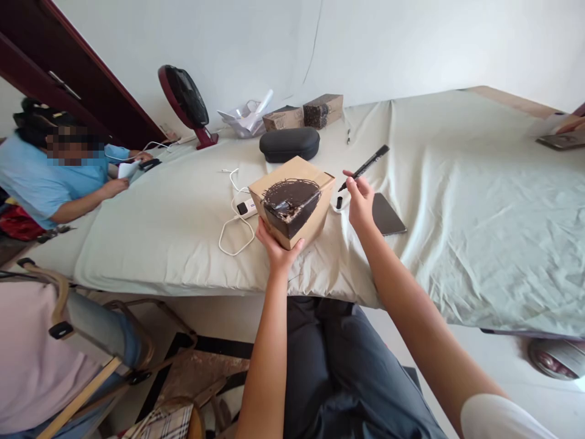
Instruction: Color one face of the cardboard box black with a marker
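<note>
My left hand (pixel 276 247) grips the near bottom corner of a small cardboard box (pixel 315 177), holding it tilted above the bed's edge. A black scribbled patch (pixel 290 200) covers the face turned toward me. My right hand (pixel 360 198) is closed around a black marker (pixel 365 166), its tip pointing down-left, a short way to the right of the box and not touching it. The marker's cap (pixel 339 202) lies on the sheet just left of that hand.
A pale green sheet (pixel 457 201) covers the bed. On it lie a dark tablet (pixel 387 214), a white charger with cable (pixel 237 222), a black case (pixel 289 144), two more boxes (pixel 304 113) and a fan (pixel 185 100). A person in blue (pixel 55 177) sits at left.
</note>
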Tool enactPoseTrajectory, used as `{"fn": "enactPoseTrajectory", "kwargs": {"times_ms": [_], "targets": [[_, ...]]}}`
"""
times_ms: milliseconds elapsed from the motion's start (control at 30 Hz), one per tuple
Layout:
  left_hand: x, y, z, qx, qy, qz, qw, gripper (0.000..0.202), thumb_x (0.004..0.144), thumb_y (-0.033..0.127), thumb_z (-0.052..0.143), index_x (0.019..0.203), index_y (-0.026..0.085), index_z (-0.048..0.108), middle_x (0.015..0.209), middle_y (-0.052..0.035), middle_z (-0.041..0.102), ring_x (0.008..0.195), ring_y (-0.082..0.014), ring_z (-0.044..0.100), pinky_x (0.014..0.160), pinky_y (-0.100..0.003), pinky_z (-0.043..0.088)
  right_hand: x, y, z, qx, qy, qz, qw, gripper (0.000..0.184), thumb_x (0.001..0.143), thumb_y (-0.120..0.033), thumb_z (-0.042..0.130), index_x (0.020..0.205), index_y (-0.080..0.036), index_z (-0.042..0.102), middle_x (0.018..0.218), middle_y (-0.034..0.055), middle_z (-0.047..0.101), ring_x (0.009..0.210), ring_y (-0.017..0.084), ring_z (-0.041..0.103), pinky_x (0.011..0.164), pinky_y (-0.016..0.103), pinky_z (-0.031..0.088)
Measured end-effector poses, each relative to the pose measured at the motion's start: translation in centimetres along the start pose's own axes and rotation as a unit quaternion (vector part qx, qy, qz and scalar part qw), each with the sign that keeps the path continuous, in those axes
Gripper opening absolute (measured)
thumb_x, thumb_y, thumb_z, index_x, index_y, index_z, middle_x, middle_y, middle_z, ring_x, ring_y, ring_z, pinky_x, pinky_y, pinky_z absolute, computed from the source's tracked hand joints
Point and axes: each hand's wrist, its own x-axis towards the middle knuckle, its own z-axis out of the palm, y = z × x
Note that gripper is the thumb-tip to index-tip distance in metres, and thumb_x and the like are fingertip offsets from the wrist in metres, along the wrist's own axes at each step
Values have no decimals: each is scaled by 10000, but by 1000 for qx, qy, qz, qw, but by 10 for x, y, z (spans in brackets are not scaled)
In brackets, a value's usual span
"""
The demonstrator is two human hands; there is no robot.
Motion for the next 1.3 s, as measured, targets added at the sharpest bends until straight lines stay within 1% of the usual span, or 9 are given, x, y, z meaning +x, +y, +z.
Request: {"fn": "enactPoseTrajectory", "kwargs": {"times_ms": [100,233,333,400,500,633,900,1100,1300], "targets": [[-3,8,-1,73,86,25,993,1313,639,543,909,1644,184,144,1545,-262,287,1541,-466,313,1277,-642,302,-12,-31,2,-18,11,-67,998,363,973,-588,672,1042,-240,745,789,0,619,753,187,630,768,381,571],[-5,16,0,140,113,58,982,1292,652,551,910,1650,182,178,1522,-263,315,1483,-476,352,1244,-679,321,-64,-77,12,0,52,-152,987,230,953,-487,758,986,-265,712,853,24,690,688,181,664,639,348,578],[-8,19,2,155,124,69,978,1256,691,534,896,1663,176,185,1528,-272,323,1477,-485,366,1239,-702,324,-109,-107,26,-10,75,-233,970,103,972,-374,759,997,-305,688,864,31,727,749,210,729,704,387,627],[-11,20,4,151,139,54,977,1160,770,537,847,1672,192,204,1535,-266,340,1478,-484,383,1241,-706,330,-128,-116,39,-48,32,-282,958,135,951,-326,788,1038,-318,685,895,37,761,733,209,746,656,368,630],[-16,23,6,147,162,33,975,886,955,481,673,1673,179,251,1532,-271,373,1478,-468,409,1237,-699,345,-138,-112,56,-92,-33,-353,931,170,940,-285,795,1056,-307,673,899,35,780,677,189,744,581,322,607],[-19,25,9,171,177,-19,969,685,1045,365,542,1661,191,296,1517,-265,411,1480,-445,447,1200,-693,406,-141,-92,70,-94,-37,-349,931,153,950,-180,739,1027,-281,653,847,23,767,644,156,715,586,284,572],[-32,28,17,162,207,-42,964,595,1098,312,487,1640,135,313,1551,-298,407,1531,-416,413,1231,-698,391,-147,-86,74,-96,-88,-291,948,82,972,-220,701,997,-290,665,908,27,788,760,173,763,695,311,600],[-37,26,18,119,233,-42,964,480,1108,240,417,1587,211,394,1525,-249,493,1501,-378,491,1185,-755,445,-150,-83,74,-120,-138,-299,937,59,996,-227,679,1001,-285,667,904,22,782,767,168,741,720,311,587],[-35,27,18,120,208,-72,968,498,1122,284,426,1608,197,354,1548,-271,452,1521,-430,453,1187,-802,394,-149,-86,73,-104,-125,-306,938,113,995,-168,647,1021,-278,639,893,22,742,760,165,708,706,294,565]]}}
